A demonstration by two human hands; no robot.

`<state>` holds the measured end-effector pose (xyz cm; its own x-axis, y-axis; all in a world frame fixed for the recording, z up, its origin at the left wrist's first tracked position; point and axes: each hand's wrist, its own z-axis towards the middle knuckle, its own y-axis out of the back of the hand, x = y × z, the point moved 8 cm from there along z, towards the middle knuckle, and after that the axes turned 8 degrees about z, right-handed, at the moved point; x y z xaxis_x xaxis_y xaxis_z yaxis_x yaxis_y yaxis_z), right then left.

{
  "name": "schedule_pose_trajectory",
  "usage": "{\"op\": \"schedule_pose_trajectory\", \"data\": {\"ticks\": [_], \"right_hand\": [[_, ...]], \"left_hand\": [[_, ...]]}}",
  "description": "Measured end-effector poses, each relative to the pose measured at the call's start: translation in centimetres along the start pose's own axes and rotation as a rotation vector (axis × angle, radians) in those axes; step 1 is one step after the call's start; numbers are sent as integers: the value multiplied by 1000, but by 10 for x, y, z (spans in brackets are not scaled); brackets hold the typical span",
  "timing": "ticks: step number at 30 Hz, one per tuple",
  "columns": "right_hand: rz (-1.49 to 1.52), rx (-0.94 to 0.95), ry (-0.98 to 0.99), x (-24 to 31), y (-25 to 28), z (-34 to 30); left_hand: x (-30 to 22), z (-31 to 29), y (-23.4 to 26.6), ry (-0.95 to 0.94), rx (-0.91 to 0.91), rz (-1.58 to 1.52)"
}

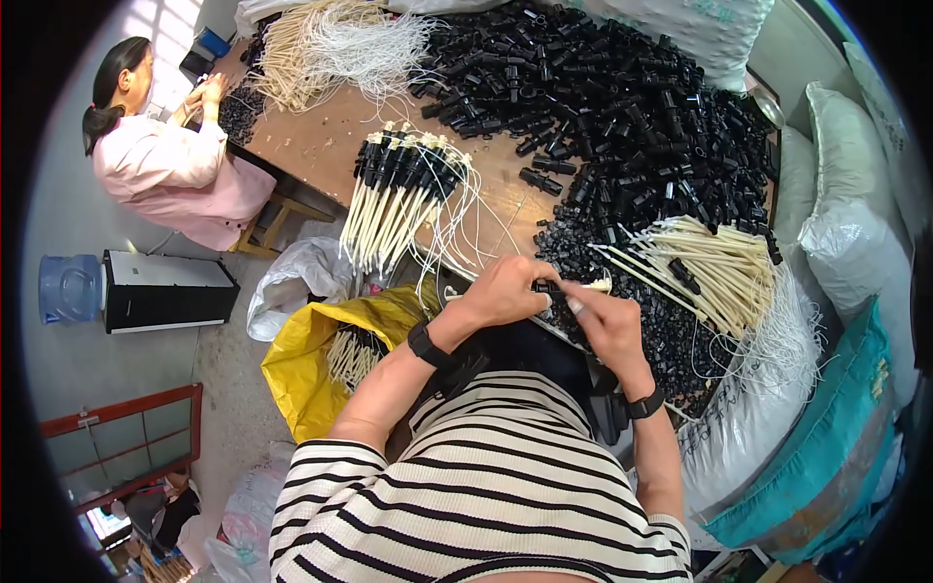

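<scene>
At the table's near edge my left hand (pixel 505 290) is closed, its fingers pinching a small black plastic fitting (pixel 547 287). My right hand (pixel 612 323) meets it from the right, thumb and fingers pressed together on the same piece. A cream-coloured end (pixel 601 285) sticks out beside the right fingers; how it joins the fitting is hidden. Left of my hands lies a bundle of cream tubes with black fittings (pixel 413 170) and white cords. To the right rests a stack of bare cream tubes (pixel 724 272), with small black parts (pixel 573 248) scattered around.
A large heap of black fittings (pixel 603 97) covers the far right of the table (pixel 311 136). More tubes and white cords (pixel 360 44) lie at the back. A yellow sack (pixel 301 374) stands at lower left, full sacks (pixel 846 194) at right. Another person (pixel 165 160) works at far left.
</scene>
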<state>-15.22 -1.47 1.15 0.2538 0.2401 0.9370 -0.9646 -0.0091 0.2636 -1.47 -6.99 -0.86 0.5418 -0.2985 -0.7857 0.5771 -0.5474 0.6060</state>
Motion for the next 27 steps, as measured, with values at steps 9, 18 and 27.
{"op": "schedule_pose_trajectory", "data": {"ticks": [9, 18, 27], "right_hand": [[-93, -4, -367, -18, -4, 1], [-286, 56, -281, -18, -15, -2], [-416, -40, 87, 25, 0, 4]], "left_hand": [[-17, -5, -5, -128, -117, 168], [-8, -9, -9, -138, -178, 267], [5, -6, 27, -51, -268, 206]]}}
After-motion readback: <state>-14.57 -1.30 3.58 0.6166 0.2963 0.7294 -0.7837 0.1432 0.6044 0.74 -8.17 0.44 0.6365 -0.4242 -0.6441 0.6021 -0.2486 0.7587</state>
